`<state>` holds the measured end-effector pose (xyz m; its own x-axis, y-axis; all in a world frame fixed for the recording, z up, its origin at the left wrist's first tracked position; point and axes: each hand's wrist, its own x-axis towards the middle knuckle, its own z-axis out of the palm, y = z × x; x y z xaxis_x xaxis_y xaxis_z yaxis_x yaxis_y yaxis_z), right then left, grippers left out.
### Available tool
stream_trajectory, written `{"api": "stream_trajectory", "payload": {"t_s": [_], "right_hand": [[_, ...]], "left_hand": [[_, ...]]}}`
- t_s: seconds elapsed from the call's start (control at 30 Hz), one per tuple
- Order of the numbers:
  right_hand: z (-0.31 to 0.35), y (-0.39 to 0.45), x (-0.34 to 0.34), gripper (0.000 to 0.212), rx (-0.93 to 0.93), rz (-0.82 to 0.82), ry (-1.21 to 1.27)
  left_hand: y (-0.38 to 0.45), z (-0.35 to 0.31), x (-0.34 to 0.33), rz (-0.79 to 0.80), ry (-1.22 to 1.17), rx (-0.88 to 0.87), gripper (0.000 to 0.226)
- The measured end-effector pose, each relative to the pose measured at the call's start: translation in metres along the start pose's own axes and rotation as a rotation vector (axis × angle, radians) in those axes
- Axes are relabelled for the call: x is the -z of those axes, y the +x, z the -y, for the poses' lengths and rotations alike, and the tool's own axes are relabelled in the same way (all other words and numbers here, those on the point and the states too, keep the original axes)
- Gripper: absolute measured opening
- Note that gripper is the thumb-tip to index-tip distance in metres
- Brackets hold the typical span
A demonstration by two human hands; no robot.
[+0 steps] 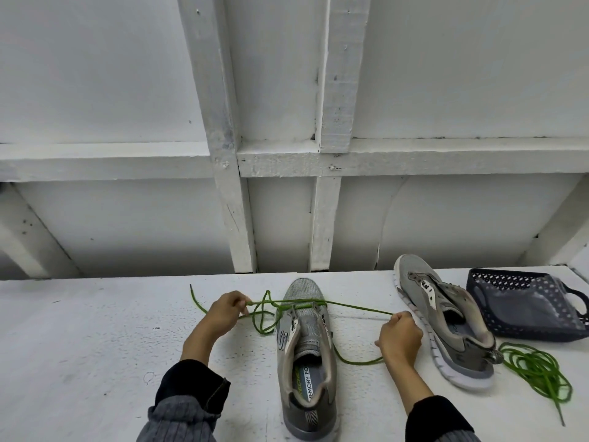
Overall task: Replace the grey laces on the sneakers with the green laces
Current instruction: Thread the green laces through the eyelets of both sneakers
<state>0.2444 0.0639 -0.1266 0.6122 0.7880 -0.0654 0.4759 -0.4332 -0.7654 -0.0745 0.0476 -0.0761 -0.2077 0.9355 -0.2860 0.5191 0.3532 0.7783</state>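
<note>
Reading "MEMORY FO…" on its insole, grey sneaker (306, 355) sits mid-table (79, 346); left hand (223, 312) and right hand (400, 338) each pinch green lace (350, 306), apparently threaded through the front eyelets.

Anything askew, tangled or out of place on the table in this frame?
The second sneaker lies tipped on its side, unlaced, against the dark basket. A spare green lace sprawls in a loose heap beside it. Nothing looks damaged or spilled.
</note>
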Motion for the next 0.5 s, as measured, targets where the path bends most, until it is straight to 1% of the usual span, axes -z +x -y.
{"api": "stream_trajectory", "payload": {"t_s": [0.07, 0.13, 0.17, 0.23, 0.3, 0.37, 0.43, 0.5], "right_hand": [[-0.002, 0.003, 0.000, 0.020, -0.002, -0.018, 0.001], [-0.001, 0.001, 0.002, 0.019, 0.020, -0.019, -0.001], [0.000, -0.001, 0.004, 0.020, 0.041, 0.002, -0.016], [0.005, -0.005, 0.006, 0.022, 0.105, 0.051, -0.086], [0.009, -0.009, 0.005, 0.026, 0.219, 0.068, -0.131], [0.015, -0.013, 0.003, 0.030, 0.335, 0.081, -0.136], [0.024, -0.016, 0.003, 0.032, 0.404, 0.088, -0.061], [0.037, -0.021, 0.005, 0.030, 0.449, 0.124, 0.068]], "left_hand": [[-0.001, 0.003, 0.002, -0.093, 0.050, 0.068, 0.018], [-0.004, 0.000, -0.001, -0.210, -0.007, 0.068, 0.021], [-0.005, -0.003, -0.003, -0.232, -0.052, 0.046, 0.021], [-0.009, -0.011, -0.007, -0.202, -0.139, -0.012, 0.022], [-0.011, -0.018, -0.011, -0.156, -0.192, -0.066, 0.028], [-0.013, -0.025, -0.013, -0.134, -0.227, -0.102, 0.023], [-0.015, -0.033, -0.017, -0.136, -0.271, -0.134, 0.011], [-0.016, -0.040, -0.020, -0.162, -0.300, -0.184, 0.011]]}}
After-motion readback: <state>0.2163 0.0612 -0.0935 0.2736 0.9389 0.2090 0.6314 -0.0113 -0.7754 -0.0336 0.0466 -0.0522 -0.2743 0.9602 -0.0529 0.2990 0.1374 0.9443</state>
